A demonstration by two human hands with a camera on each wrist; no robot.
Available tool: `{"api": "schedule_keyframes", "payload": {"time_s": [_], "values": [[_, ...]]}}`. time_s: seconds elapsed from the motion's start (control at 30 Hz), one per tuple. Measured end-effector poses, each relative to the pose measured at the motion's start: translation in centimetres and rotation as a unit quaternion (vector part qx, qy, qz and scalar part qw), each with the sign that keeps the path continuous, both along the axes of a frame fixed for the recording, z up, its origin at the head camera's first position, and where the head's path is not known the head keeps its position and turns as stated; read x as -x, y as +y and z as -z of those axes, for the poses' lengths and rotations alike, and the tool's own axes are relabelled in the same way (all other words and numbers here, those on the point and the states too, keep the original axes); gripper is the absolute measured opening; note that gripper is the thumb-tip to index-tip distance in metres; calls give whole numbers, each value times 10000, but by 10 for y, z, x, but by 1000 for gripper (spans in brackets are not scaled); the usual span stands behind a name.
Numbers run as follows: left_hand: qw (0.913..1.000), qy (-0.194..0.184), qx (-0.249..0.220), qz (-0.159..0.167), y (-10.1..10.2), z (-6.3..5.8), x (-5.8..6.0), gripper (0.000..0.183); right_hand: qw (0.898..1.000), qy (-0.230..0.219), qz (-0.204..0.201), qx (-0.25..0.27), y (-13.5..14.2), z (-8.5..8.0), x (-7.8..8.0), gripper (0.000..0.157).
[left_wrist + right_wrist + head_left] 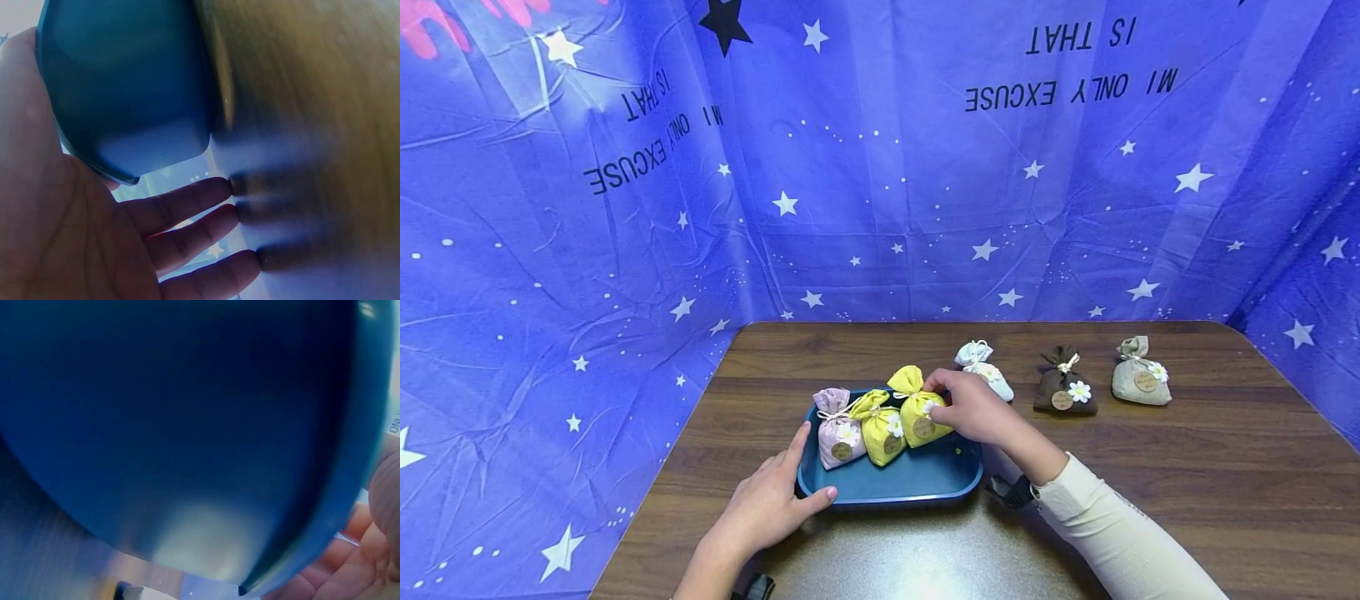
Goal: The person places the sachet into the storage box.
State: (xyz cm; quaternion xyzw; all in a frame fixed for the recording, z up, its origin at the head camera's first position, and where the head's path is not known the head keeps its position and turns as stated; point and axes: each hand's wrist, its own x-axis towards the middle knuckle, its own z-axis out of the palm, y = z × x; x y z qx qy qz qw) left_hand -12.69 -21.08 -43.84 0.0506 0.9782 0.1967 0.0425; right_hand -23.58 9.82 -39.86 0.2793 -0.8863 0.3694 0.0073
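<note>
A dark blue tray (910, 483) lies on the table. Inside it, side by side along the back, are a pink drawstring sachet (833, 437), a yellow sachet (880, 446) and a second yellow sachet (907, 408) at the right, each with a white flower and a round tag. My right hand (973, 404) pinches that right-hand yellow sachet between thumb and fingers. At the tray's left end my left hand (767, 500) rests against the rim, thumb along the front. Its straight fingers (200, 275) touch the tabletop in the left wrist view. The tray's underside (175, 425) fills the right wrist view.
Behind my right hand stands a pale blue sachet (985, 375), partly hidden by it. Farther right on the wooden table (1187, 475) are a dark brown sachet (1060, 383) and a beige sachet (1138, 379). A blue star-patterned curtain (880, 167) hangs behind the table.
</note>
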Motion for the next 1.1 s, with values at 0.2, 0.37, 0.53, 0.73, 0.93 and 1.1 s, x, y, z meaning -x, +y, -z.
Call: {"api": "schedule_keyframes", "payload": {"time_s": [0.2, 0.37, 0.53, 0.73, 0.93, 1.1], "values": [[10000, -21, -6, -9, 1, -1, 0, 103, 9995, 56, 97, -291, -1, 0, 2, 20], [10000, -51, -14, -12, 1, -1, 1, 103, 9989, 81, 34, -469, 0, 0, 4, 21], [10000, -61, -15, -24, 1, -1, 1, 103, 9984, -132, -24, -550, -1, -2, 7, 20], [10000, -45, -47, 8, 0, -1, 1, 103, 9983, -291, -33, -508, 1, 0, 9, 20], [10000, -54, -42, -11, 1, 0, 1, 103, 9987, -421, -110, -248, 5, 4, 11, 18], [10000, 5, 2, -20, 0, 1, 0, 103, 9933, -1037, -173, 484, 11, 2, 11, 17]]}}
